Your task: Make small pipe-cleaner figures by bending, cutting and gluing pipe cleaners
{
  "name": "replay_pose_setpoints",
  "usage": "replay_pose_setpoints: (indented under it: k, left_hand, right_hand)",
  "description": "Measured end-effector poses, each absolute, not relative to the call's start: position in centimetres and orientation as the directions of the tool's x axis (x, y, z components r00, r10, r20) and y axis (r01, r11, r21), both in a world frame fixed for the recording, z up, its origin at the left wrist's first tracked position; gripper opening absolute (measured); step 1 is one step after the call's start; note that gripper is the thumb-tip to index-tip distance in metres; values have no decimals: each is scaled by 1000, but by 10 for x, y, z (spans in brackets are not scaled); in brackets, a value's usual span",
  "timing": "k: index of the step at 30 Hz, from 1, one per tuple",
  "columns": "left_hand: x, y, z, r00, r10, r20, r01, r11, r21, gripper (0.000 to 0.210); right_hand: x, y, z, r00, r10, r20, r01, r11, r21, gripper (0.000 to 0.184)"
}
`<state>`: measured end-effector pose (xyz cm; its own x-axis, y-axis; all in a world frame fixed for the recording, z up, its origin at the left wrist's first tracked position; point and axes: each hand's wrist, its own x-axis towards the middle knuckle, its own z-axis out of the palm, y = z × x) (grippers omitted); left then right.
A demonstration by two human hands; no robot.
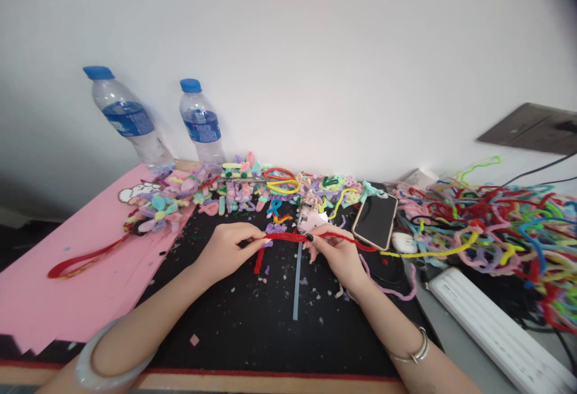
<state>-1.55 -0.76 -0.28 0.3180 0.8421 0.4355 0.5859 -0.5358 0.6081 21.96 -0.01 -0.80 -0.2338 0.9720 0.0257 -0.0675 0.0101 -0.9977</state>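
A bundle of red pipe cleaners (288, 237) is stretched level between my two hands, above the black mat. My left hand (232, 248) pinches its left end, and a short red piece (258, 260) hangs down from there. The fingers of my right hand (338, 254) are closed on the right part, and one red strand runs on past them to the right. Below the bundle a translucent, bluish stick (297, 286) lies on the mat. Behind my right hand sits a pale pink object (310, 219), partly hidden.
Pipe-cleaner flowers (243, 192) crowd the mat's (225, 334) back edge. A phone (375, 222), a white power strip (487, 328) and a tangle of coloured pipe cleaners (491, 225) lie right. Pink sheets (81, 286) and a water bottle (130, 120) are left; another bottle (201, 123) stands behind.
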Motion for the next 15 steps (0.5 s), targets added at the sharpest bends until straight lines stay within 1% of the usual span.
replay_pose_setpoints:
  k: [5,8,11,15]
  left_hand:
    - [-15,-6,-1,337,848,409,599,-528,602,17]
    - [-15,-6,-3,334,844,420,608,-534,588,17]
    - [-15,-7,-5,329,838,435,606,-541,584,22]
    - [-12,-8,-5,348,801,487,586,-592,554,23]
  right_hand:
    - [220,0,-9,-208,978,14,-64,1,-998,13]
    - [220,0,-9,-186,982,10,-82,-5,-997,12]
    - [218,-1,-8,-181,983,20,-92,3,-996,11]
    - [216,-2,-9,-206,977,50,-100,30,-995,9]
